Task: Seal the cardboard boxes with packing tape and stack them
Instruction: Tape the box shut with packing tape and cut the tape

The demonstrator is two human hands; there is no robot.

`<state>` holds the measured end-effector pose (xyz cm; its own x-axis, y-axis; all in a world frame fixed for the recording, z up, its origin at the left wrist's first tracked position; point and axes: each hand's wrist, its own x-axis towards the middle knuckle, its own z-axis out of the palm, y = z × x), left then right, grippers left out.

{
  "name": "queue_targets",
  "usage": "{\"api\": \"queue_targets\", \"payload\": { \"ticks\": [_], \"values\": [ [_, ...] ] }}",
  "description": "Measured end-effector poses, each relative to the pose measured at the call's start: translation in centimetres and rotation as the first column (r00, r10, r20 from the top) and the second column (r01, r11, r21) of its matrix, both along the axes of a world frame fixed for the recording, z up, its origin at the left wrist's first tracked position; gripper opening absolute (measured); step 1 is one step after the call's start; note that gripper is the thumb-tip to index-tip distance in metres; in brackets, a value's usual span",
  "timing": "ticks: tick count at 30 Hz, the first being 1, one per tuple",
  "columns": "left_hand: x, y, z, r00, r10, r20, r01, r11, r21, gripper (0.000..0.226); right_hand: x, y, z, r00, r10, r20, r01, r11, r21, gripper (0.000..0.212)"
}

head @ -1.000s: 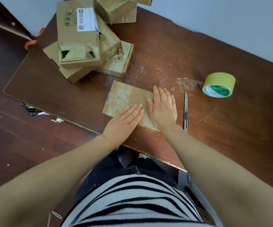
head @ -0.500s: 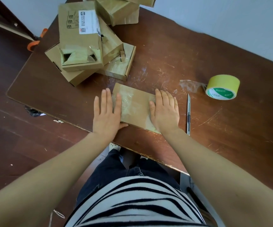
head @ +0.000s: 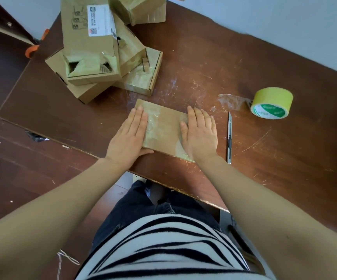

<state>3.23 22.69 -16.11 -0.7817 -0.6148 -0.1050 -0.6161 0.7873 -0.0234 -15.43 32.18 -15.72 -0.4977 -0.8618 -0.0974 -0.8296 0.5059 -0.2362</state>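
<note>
Left fingers (head: 138,119): straight and close together, laid flat over the left end of the box; they hold nothing. The thumb reaches out along the near edge.
Right fingers (head: 199,118): also straight and flat, pressing on the right end of the box, with nothing gripped.
Both hands: the left hand (head: 130,136) and the right hand (head: 200,134) lie with palms down, 1 at each end.
Box (head: 163,128): 1 flat cardboard box on the counter (head: 264,168), near its front edge, between the 2 hands. Shiny clear tape covers part of its top.
Step in hand: I judge it is pressing the tape down, so that it sticks well.
How to do it well: press with flat palms from the middle toward the ends, rub out the wrinkles, and fold the tape ends firmly over the sides.
Knife (head: 229,138): a thin cutter, lying just beside the right hand.
Tape roll (head: 271,103): yellow-green, well apart to the right; a loose clear strip (head: 232,100) lies by it.
Pile of boxes (head: 94,57): several boxes at the far left, untidy and leaning on each other.
Hard to see: the hands hide both ends of the box, so I cannot tell if the tape wraps over them. The far boxes are cut off by the frame.
</note>
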Motion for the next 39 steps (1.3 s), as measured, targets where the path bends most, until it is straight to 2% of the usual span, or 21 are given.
{"api": "queue_targets", "payload": {
  "ticks": [2,5,9,11,13,16,19,22,25,29,31,33,35,36,39],
  "values": [
    [-0.5,0.8,0.3,0.999,0.028,0.036,-0.028,1.000,-0.010,0.120,0.1,0.2,-0.1,1.000,0.007,0.008,-0.007,1.000,0.007,0.062],
    [-2.2,2.7,0.1,0.995,-0.066,0.077,0.075,0.991,-0.113,0.114,0.0,-0.1,-0.1,1.000,-0.001,0.001,0.001,1.000,-0.001,0.063],
    [-2.5,3.3,0.0,0.992,-0.105,0.070,0.112,0.989,-0.101,0.106,0.1,0.1,-0.1,1.000,0.008,0.001,-0.008,1.000,0.020,0.066],
    [-1.3,1.9,0.2,0.997,-0.077,0.022,0.079,0.994,-0.074,0.110,0.0,0.1,-0.1,1.000,0.027,0.008,-0.028,0.998,0.047,0.069],
    [-0.6,0.9,0.4,1.000,0.022,-0.005,-0.022,0.999,-0.033,0.114,-0.1,0.0,-0.1,1.000,0.028,0.003,-0.028,0.998,0.056,0.071],
    [-1.4,1.5,1.2,0.995,0.052,0.081,-0.052,0.999,-0.001,0.118,-0.2,0.2,0.0,1.000,0.015,0.007,-0.016,0.999,0.047,0.070],
    [-2.9,3.3,1.1,0.988,-0.048,0.149,0.058,0.996,-0.062,0.115,-0.2,0.0,0.0,1.000,0.017,0.012,-0.018,0.999,0.037,0.070],
    [-2.5,3.3,0.5,0.996,-0.064,0.064,0.065,0.998,-0.016,0.110,-0.1,0.1,0.1,1.000,0.023,0.010,-0.023,0.998,0.052,0.071],
    [-0.8,1.5,0.7,0.999,0.031,-0.022,-0.030,0.999,0.045,0.113,-0.2,0.2,-0.1,0.999,0.038,0.003,-0.038,0.997,0.063,0.071],
    [-0.2,1.2,0.7,0.998,0.060,0.013,-0.062,0.992,0.110,0.117,0.0,0.1,0.0,0.999,0.047,0.025,-0.049,0.994,0.098,0.063],
    [-0.9,1.6,1.2,0.999,0.039,0.025,-0.040,0.997,0.063,0.119,-0.4,0.1,0.4,0.995,0.046,0.092,-0.056,0.993,0.108,0.054],
    [-1.7,1.9,1.6,0.998,-0.058,0.032,0.058,0.998,0.010,0.118,-1.0,0.0,1.1,0.963,0.034,0.268,-0.052,0.997,0.061,0.052],
    [-2.8,1.9,1.6,0.991,-0.127,0.051,0.127,0.992,0.012,0.118,-2.1,0.0,2.2,0.911,0.027,0.411,-0.001,0.998,-0.061,0.049],
    [-3.4,2.0,1.7,0.988,-0.139,0.069,0.137,0.990,0.029,0.118,-3.0,0.0,2.8,0.916,0.027,0.401,0.035,0.989,-0.147,0.048],
    [-5.4,2.6,2.0,0.990,-0.087,0.109,0.078,0.993,0.092,0.111,-7.9,-0.2,4.4,0.976,-0.086,0.200,0.153,0.924,-0.349,0.046]
  ]
}}
